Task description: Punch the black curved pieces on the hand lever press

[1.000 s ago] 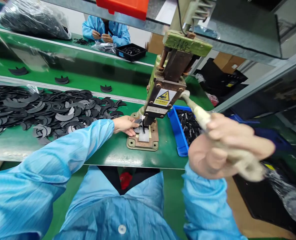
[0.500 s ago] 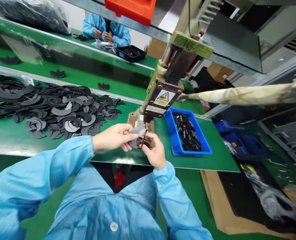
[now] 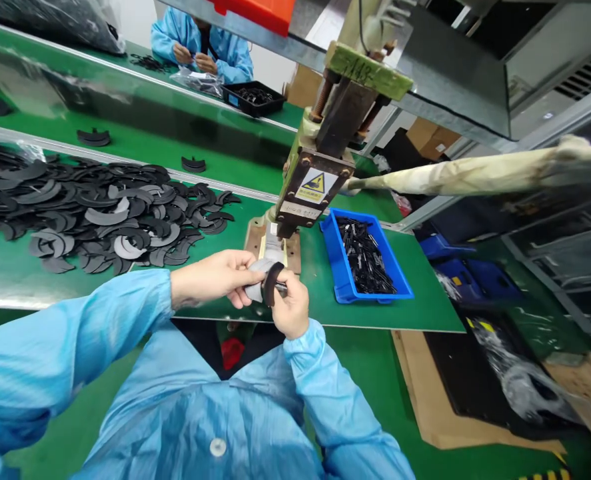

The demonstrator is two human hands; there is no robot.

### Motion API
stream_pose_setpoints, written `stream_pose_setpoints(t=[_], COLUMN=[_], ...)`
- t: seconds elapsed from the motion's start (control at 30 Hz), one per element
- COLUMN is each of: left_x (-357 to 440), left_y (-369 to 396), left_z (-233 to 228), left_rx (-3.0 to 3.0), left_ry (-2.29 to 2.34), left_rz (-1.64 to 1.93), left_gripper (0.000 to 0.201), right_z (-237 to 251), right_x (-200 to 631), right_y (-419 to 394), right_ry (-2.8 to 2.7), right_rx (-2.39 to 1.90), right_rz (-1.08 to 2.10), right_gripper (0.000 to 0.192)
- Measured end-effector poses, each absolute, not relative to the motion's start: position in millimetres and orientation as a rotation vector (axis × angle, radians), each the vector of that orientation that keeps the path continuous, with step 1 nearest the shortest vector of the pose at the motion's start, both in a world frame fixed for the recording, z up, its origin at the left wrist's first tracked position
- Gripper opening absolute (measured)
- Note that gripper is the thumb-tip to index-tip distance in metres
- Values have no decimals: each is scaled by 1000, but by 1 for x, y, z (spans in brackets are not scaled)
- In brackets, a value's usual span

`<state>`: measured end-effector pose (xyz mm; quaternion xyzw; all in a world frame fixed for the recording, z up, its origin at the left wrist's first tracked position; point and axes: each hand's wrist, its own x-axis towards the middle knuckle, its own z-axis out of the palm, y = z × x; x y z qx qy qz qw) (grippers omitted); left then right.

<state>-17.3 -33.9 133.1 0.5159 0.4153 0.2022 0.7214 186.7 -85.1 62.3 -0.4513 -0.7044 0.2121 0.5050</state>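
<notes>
Between thumb and fingers, my left hand (image 3: 220, 277) grips a grey curved plate (image 3: 256, 283) in front of the hand press. My right hand (image 3: 291, 305) pinches a dark curved piece (image 3: 272, 283), held upright against the right end of the grey plate. Whether the two pieces are joined, I cannot tell. Just behind my hands is the base (image 3: 255, 243) of the hand press (image 3: 309, 180), with a light-coloured fixture under its ram. To the left lies a large pile of black and grey curved pieces (image 3: 100, 217).
Right of the press stands a blue bin (image 3: 342, 280) of small black parts. The press's wrapped lever (image 3: 455, 170) reaches out to the right. Single curved pieces (image 3: 94, 138) lie on the strip behind the pile. A co-worker in blue sleeves (image 3: 168, 37) works across the bench beside a black tray (image 3: 245, 107).
The dark curved piece has turned from edge-on to show its broad face. Both hands have drawn slightly back from the press base, and the whole view has shifted a little.
</notes>
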Motion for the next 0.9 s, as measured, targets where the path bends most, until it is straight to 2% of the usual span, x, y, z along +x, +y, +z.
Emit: stream_pose_setpoints(t=[0.13,0.3,0.4,0.53,0.63,0.73,0.8,0.9], left_x=[-23,-27,-24,-19,-19,-27,-36,-50], left_y=[-31,-41,-42,-36,-37,-39,-31,2], left_z=[131,137,136,125,120,121,119,109], left_rx=[1286,1862,2080,1921,1626,1386,1334,1247], left_ry=[992,1197,1097,1033,1039,905,867,1051], left_rz=[455,858,843,786,785,564,474,730], left_gripper=[48,29,30,40,34,40,45,46], right_z=[75,77,77,79,81,81,81,79], right_x=[196,201,200,201,203,205,208,216], right_y=[-82,-81,-82,-84,-87,-88,-89,-92], right_ry=[-1867,-2007,-2045,-2053,-2031,-2017,-1980,-1832], right_rx=[-1078,-1051,-1045,-1030,-1015,-990,-1013,-1118], right_rz=[424,341,314,291,290,309,351,422], right_gripper=[10,8,9,11,12,14,24,37])
